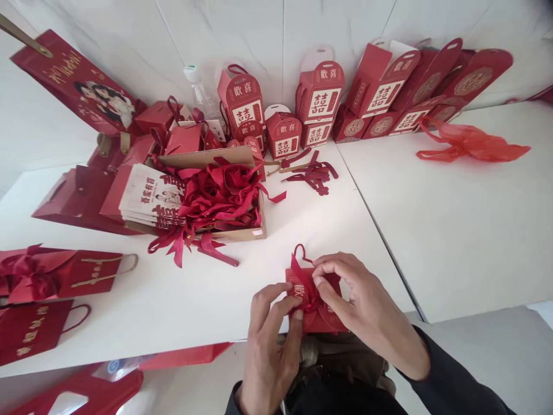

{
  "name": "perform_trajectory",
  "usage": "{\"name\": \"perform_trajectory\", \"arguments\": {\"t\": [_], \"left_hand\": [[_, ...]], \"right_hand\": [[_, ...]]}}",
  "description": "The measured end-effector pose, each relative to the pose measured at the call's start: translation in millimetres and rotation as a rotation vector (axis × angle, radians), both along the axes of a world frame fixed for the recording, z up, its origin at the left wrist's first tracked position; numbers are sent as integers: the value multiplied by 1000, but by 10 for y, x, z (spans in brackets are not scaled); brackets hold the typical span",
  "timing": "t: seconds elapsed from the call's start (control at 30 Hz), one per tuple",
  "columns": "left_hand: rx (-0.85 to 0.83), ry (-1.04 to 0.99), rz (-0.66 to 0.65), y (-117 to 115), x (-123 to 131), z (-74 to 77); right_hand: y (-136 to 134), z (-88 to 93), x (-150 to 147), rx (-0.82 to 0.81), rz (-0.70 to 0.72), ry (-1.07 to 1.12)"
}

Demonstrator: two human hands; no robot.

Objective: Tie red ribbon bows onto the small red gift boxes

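Note:
A small red gift box (330, 320) lies at the table's front edge, with a red ribbon (307, 282) and a twisted cord loop (301, 249) on top. At the box's left side, my left hand (276, 328) has its fingertips pressed together on the ribbon. From the right, my right hand (358, 294) reaches over the box, thumb and index finger pinched on the ribbon near its middle. The fingertips hide part of the ribbon.
A cardboard box (259, 216) of red ribbons sits left of centre on the white table (328, 222). Red gift boxes (322, 98) line the wall. Cords (315, 173) and a red plastic bag (479, 144) lie in front of them. Red bags (82, 276) stand at left.

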State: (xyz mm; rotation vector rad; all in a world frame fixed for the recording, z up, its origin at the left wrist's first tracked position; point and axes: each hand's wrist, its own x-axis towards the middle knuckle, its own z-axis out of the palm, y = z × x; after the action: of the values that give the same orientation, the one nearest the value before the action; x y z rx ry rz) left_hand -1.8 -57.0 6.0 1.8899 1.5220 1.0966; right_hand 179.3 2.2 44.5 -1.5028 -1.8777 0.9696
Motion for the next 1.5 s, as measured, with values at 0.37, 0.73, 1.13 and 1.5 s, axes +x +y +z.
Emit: {"name": "perform_trajectory", "arguments": {"t": [0.37, 0.73, 1.13, 1.5], "left_hand": [[-4, -1, -12, 8, 2, 14], [-13, 19, -25, -14, -19, 23], [-140, -108, 143, -41, -39, -20], [-211, -240, 194, -38, -19, 51]], "right_hand": [[23, 11, -64, 43, -2, -13], [28, 3, -101, 63, -20, -23], [-214, 23, 150, -38, -109, -26], [-294, -72, 399, -1, 2, -142]]}}
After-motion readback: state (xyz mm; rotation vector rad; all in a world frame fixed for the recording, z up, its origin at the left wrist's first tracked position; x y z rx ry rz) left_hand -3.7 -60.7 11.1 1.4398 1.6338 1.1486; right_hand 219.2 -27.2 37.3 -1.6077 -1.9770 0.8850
